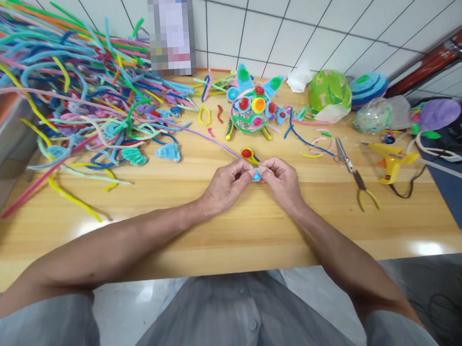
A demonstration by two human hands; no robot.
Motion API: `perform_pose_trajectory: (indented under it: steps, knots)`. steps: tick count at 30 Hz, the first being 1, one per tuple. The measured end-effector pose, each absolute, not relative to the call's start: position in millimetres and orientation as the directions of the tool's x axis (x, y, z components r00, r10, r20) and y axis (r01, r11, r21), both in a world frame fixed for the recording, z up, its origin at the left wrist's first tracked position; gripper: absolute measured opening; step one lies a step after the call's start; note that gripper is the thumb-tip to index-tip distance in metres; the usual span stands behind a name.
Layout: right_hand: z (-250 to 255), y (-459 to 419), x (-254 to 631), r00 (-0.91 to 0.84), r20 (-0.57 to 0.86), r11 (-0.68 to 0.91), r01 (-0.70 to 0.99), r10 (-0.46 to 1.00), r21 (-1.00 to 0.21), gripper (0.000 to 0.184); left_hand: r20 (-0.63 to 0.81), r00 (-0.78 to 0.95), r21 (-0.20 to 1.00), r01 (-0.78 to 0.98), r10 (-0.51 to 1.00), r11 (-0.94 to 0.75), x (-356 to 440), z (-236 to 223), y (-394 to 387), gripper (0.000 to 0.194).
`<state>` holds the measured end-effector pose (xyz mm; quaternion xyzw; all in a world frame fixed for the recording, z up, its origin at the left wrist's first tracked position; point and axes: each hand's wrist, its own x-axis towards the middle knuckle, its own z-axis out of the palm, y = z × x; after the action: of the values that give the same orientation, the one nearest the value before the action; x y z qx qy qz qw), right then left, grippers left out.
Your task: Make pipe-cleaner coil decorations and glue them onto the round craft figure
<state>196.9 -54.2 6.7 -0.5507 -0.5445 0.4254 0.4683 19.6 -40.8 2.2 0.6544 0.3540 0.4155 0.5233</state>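
Between my two hands, over the middle of the table, is a small light-blue coil of pipe cleaner [256, 175]. The fingers of my left hand [231, 184] pinch its left side. From the right, the thumb and fingers of my right hand [281, 180] close on it as well. Just beyond my fingertips lies a yellow and red pipe-cleaner piece [248, 153]. A purple pipe cleaner [213, 138] runs from the pile at left toward my left hand; whether it joins the coil I cannot tell. Farther back stands a round pipe-cleaner figure [251, 111] with blue-green ears and yellow feet.
A large heap of pipe cleaners [105, 97] covers the left side. At right lie scissors [345, 155], yellow-handled pliers [365, 191] and a yellow glue gun [392, 160] with its cord. A green ball [330, 95] and a blue coiled disc [369, 89] stand by the tiled wall [284, 23].
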Motion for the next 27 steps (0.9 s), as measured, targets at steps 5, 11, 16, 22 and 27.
perform_pose_trajectory:
  steps: [5, 11, 16, 22, 27]
  knots:
    - [0, -55, 190, 0.077, 0.064, 0.053, 0.143, 0.995, -0.988, 0.016, 0.177, 0.373, 0.984, -0.035, 0.911, -0.177, 21, 3, -44, 0.032]
    - [-1, -59, 192, 0.074, 0.207, 0.189, 0.197, 0.976, -0.962, 0.018, 0.130, 0.297, 0.991, -0.082, 0.946, -0.110, 21, 1, -40, 0.034]
    - [0, -62, 193, -0.040, 0.328, 0.322, 0.326, 0.944, -0.889, 0.025, 0.110, 0.233, 0.986, -0.144, 0.966, -0.077, 22, 0, -38, 0.033]
    - [-6, -62, 190, -0.017, 0.291, 0.283, 0.303, 0.956, -0.910, 0.025, 0.108, 0.252, 0.985, -0.158, 0.962, -0.070, 23, -1, -41, 0.031]
    - [-5, -61, 191, 0.005, 0.255, 0.247, 0.234, 0.967, -0.940, 0.030, 0.077, 0.288, 0.985, -0.171, 0.955, -0.028, 24, 2, -43, 0.031]
